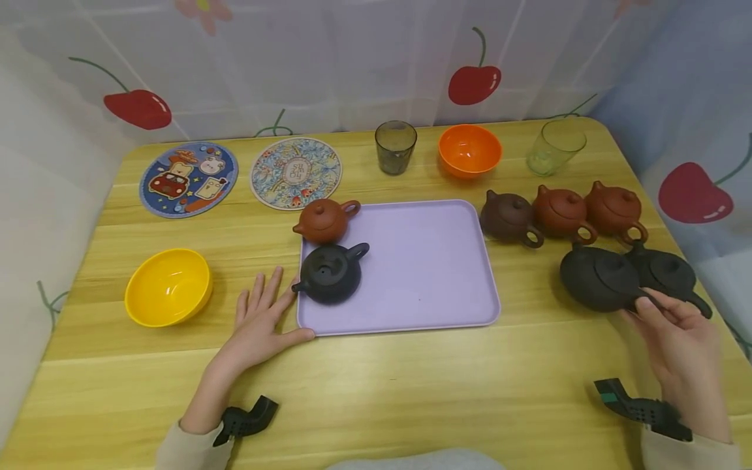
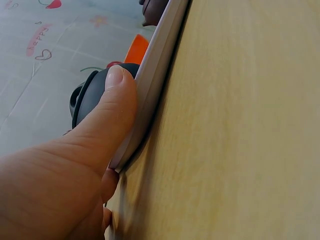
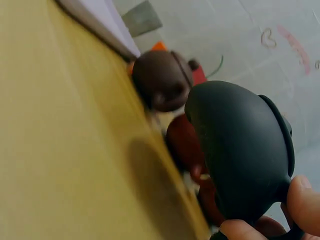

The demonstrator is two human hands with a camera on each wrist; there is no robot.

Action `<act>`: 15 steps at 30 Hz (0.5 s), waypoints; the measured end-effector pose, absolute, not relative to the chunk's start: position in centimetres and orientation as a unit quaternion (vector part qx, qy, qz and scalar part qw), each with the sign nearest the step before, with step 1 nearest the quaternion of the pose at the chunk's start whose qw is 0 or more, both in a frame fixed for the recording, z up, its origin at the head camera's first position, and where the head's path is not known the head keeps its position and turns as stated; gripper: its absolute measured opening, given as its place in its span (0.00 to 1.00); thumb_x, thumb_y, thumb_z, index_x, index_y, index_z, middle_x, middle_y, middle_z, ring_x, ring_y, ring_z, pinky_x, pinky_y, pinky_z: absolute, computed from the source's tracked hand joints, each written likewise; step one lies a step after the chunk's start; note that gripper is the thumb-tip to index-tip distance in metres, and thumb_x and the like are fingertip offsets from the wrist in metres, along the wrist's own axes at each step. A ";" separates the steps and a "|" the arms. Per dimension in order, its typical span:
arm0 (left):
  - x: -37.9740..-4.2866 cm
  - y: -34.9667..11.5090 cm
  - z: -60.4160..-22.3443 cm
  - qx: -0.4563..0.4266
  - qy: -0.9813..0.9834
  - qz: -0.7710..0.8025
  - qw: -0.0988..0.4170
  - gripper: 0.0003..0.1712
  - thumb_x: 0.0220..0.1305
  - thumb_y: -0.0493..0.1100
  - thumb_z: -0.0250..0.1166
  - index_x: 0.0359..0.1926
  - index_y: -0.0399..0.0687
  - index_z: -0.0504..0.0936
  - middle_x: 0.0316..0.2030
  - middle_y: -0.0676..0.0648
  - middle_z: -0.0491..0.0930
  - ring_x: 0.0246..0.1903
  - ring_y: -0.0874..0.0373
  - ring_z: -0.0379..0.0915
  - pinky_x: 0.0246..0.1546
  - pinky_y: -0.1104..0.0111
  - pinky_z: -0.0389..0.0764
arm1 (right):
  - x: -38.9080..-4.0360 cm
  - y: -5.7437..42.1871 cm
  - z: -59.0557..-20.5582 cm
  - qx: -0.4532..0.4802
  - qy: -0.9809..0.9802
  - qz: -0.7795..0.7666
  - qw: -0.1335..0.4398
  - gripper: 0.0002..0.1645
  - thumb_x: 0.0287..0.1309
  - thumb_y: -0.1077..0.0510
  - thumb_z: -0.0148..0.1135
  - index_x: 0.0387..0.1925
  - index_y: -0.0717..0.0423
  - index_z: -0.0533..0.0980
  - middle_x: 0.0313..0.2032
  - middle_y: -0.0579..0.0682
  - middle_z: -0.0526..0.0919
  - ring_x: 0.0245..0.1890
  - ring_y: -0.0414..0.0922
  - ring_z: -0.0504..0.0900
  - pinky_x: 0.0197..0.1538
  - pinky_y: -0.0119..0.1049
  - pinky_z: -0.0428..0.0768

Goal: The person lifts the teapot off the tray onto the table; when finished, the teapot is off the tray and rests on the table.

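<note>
My right hand (image 1: 675, 339) pinches the handle of a black teapot (image 1: 596, 281), which hangs above the table with its shadow beneath in the right wrist view. Behind it stands another black teapot (image 1: 664, 271), partly covered by the hand. My left hand (image 1: 258, 333) lies with spread fingers at the near left corner of a lilac tray (image 1: 423, 267), its thumb on the rim. On the tray's left side sit a black teapot (image 1: 329, 281) and, behind it, a reddish-brown teapot (image 1: 322, 222), both with handles toward the upper right.
Right of the tray stand a dark brown teapot (image 1: 506, 217) and two reddish-brown teapots (image 1: 558, 214). Along the back are a grey glass (image 1: 395, 149), an orange bowl (image 1: 470, 153), a green glass (image 1: 552, 150) and two round mats (image 1: 296, 173). A yellow bowl (image 1: 168, 287) is at left.
</note>
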State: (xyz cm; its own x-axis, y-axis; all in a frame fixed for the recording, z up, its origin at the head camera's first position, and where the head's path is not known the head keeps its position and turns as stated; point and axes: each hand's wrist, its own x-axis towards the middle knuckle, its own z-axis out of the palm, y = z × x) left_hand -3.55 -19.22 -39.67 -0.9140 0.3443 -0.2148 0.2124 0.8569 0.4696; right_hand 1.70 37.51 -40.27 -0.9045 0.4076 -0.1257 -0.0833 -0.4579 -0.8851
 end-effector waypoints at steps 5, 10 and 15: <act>-3.6 -19.3 -39.6 0.143 0.952 0.224 0.148 0.52 0.44 0.72 0.54 0.65 0.53 0.50 0.66 0.47 0.29 0.62 0.46 0.18 0.55 0.49 0.25 | 2.7 36.4 -39.6 -0.200 -0.489 0.838 0.137 0.12 0.47 0.74 0.54 0.37 0.67 0.76 0.36 0.52 0.74 0.34 0.45 0.80 0.33 0.34 0.76; -3.5 -19.4 -39.6 0.144 0.952 0.225 0.146 0.52 0.43 0.72 0.54 0.65 0.51 0.52 0.66 0.47 0.30 0.62 0.46 0.18 0.55 0.48 0.25 | 2.7 36.2 -40.1 -0.188 -0.476 0.850 0.128 0.12 0.48 0.75 0.53 0.36 0.68 0.75 0.34 0.54 0.76 0.33 0.46 0.80 0.34 0.36 0.76; -3.6 -19.3 -39.8 0.148 0.952 0.226 0.144 0.52 0.43 0.73 0.53 0.65 0.50 0.53 0.66 0.47 0.30 0.62 0.47 0.18 0.55 0.48 0.25 | 2.6 36.5 -40.5 -0.202 -0.526 0.815 0.137 0.15 0.44 0.73 0.59 0.38 0.66 0.76 0.35 0.52 0.78 0.33 0.44 0.80 0.33 0.33 0.76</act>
